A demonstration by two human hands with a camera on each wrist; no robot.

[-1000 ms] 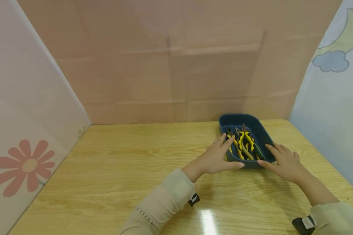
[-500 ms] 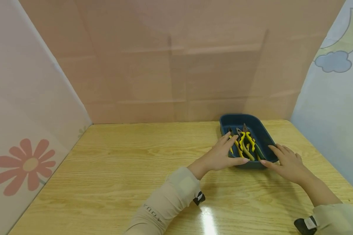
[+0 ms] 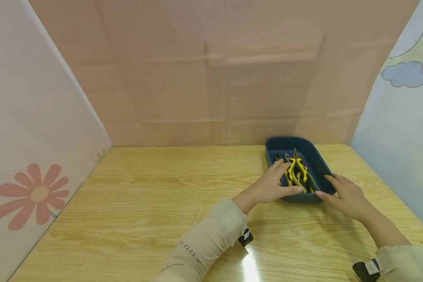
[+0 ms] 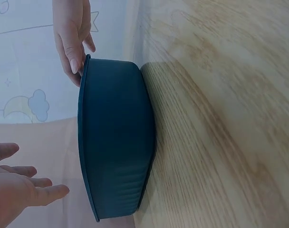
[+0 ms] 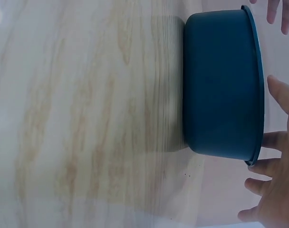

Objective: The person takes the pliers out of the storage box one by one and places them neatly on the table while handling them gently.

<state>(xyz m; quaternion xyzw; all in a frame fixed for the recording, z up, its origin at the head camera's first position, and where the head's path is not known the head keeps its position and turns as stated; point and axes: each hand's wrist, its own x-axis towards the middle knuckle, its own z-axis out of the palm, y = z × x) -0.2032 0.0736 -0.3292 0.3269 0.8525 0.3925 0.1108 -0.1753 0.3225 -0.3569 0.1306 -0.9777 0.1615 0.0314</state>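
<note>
Wooden table (image 3: 155, 188), pliers (image 3: 291, 169) in tray (image 3: 303, 199), hands (image 3: 272, 187) (image 3: 350, 199) near

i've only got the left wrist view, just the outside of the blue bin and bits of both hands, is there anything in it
Observer: Yes, several pliers with yellow-and-black handles lie in the blue bin.
Operator: ok which way do they point
Observer: Their heads point toward the far end of the bin, the end nearest the brownish back wall.
Operator: and is the left hand blocking any of them
Observer: In the head view, the left hand hides part of the leftmost pliers; only their dark head shows clearly.
</note>
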